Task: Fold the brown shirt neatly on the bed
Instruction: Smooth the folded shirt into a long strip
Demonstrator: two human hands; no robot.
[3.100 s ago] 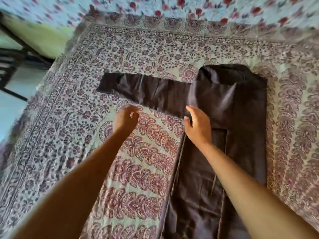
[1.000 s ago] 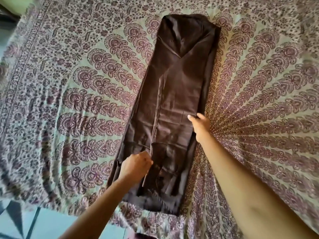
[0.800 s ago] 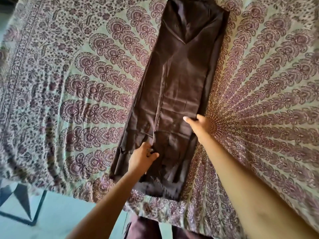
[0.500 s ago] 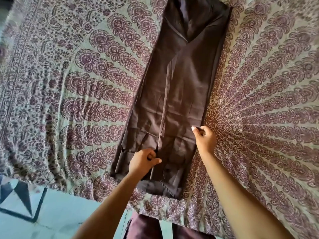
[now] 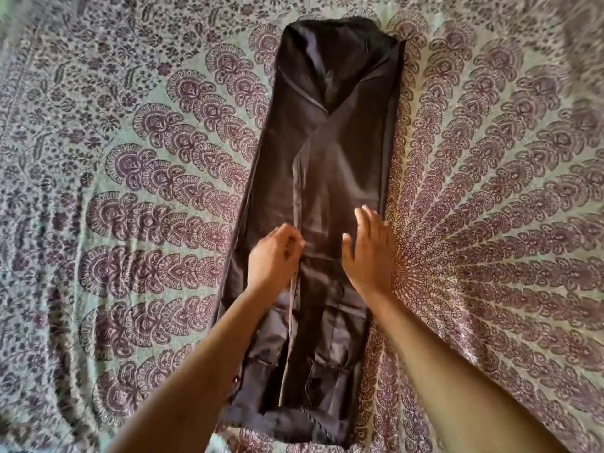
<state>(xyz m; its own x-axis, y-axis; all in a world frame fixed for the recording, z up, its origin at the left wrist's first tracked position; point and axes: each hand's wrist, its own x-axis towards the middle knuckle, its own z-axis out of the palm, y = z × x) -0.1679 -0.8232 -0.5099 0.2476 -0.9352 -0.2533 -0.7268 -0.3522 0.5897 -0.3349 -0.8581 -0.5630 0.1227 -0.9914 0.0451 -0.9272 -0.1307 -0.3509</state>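
Note:
The brown shirt (image 5: 330, 165) lies lengthwise on the bed as a long narrow strip, both sides and sleeves folded in, collar at the far end. My left hand (image 5: 274, 256) sits on its left half at mid-length, fingers curled and pinching the folded sleeve edge that runs down the middle. My right hand (image 5: 367, 250) lies flat on the right half, fingers straight and together, pressing the cloth. Both forearms cross over the shirt's near end, and the hem shows between them.
The bed (image 5: 490, 223) is covered by a green-and-purple mandala-print sheet that fills nearly the whole view. A sliver of pale floor (image 5: 215, 447) shows at the bottom, just past the shirt's near hem.
The left sleeve has been folded in, making the shirt a narrow strip. Both hands slid up from the lower part to mid-length; my right hand left the right edge and flattened on the cloth.

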